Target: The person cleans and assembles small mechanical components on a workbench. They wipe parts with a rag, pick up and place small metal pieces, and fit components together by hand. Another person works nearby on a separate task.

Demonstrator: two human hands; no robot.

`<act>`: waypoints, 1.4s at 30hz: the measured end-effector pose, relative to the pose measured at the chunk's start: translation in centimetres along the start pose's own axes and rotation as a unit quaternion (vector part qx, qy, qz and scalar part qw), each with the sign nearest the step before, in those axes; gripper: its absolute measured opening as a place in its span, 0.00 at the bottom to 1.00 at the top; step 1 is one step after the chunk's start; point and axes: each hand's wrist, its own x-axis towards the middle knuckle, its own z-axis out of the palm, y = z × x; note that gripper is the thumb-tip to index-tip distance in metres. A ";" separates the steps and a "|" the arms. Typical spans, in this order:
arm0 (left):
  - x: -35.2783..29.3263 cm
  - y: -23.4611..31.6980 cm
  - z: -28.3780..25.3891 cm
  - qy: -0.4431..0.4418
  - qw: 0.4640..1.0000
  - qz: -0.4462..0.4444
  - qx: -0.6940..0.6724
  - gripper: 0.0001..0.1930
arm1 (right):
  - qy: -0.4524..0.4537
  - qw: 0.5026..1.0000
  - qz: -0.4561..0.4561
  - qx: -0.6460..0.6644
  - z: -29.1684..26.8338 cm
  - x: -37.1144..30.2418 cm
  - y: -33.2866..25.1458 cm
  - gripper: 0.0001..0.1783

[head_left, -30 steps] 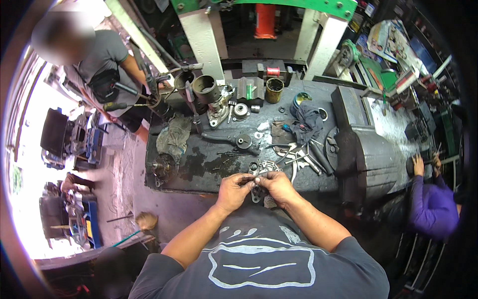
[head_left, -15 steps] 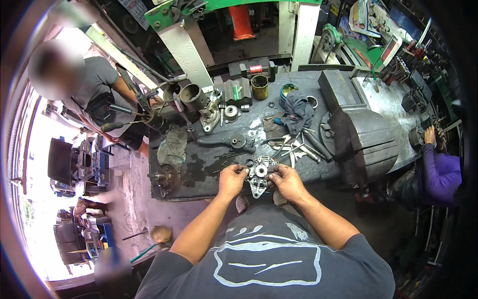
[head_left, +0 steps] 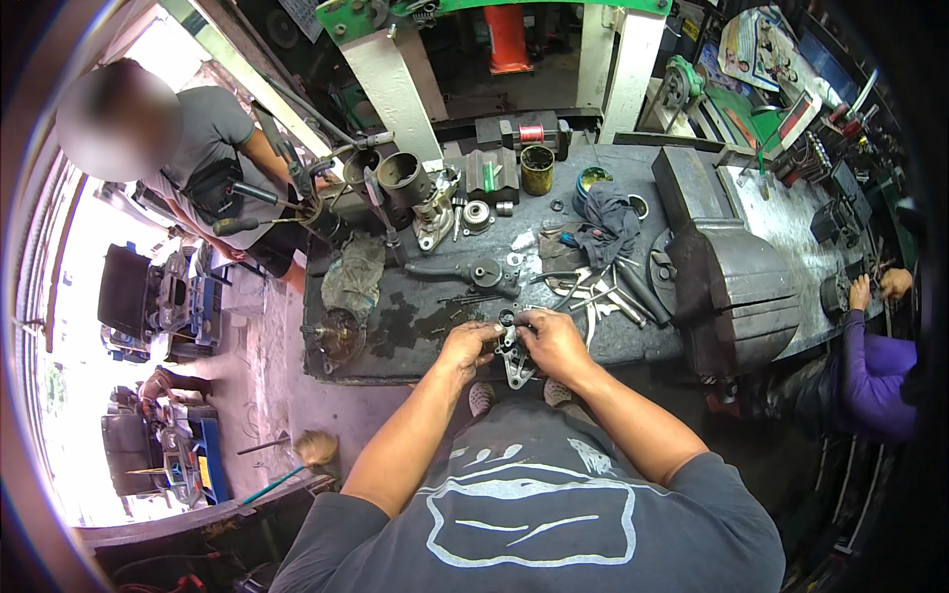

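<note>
Close to the near edge of the workbench, I have a silvery cast metal housing [head_left: 518,372] between both hands, its pointed end toward me. My left hand [head_left: 469,351] is closed on its left side, thumb and fingers pinching near the upper part. From the right, my right hand [head_left: 554,344] is closed over the housing and hides much of it. A small dark ring [head_left: 507,318] shows between my fingertips. Beyond my hands lies a dark long-bodied tool with a round head [head_left: 482,273]. Several pliers [head_left: 599,289] lie to its right.
A large bench vise [head_left: 727,296] stands at the right, and a grey rag [head_left: 608,225] lies beside several tools. Farther back are a metal can [head_left: 537,171] and a gear [head_left: 477,213]. One person [head_left: 213,148] stands at left; another's purple sleeve [head_left: 870,366] shows at right.
My right hand has moved over the upper part of the housing and now covers more of it. The housing has turned or tilted between my hands. The whole view has shifted slightly.
</note>
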 end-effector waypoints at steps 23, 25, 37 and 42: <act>-2.4 -4.0 -2.0 0.075 0.938 0.274 0.198 0.15 | -0.043 0.954 -0.153 -0.254 3.8 2.1 0.4 0.07; -2.1 -3.3 -1.5 0.071 0.926 0.292 0.227 0.16 | -0.049 0.954 -0.155 -0.251 3.7 2.4 0.3 0.07; -1.9 -1.5 -0.3 0.067 0.840 0.408 0.350 0.14 | 0.031 0.985 -0.067 -0.154 1.1 5.9 4.4 0.10; -2.4 0.1 0.3 0.055 0.799 0.409 0.437 0.14 | -0.026 0.967 -0.017 -0.253 1.5 12.8 10.7 0.14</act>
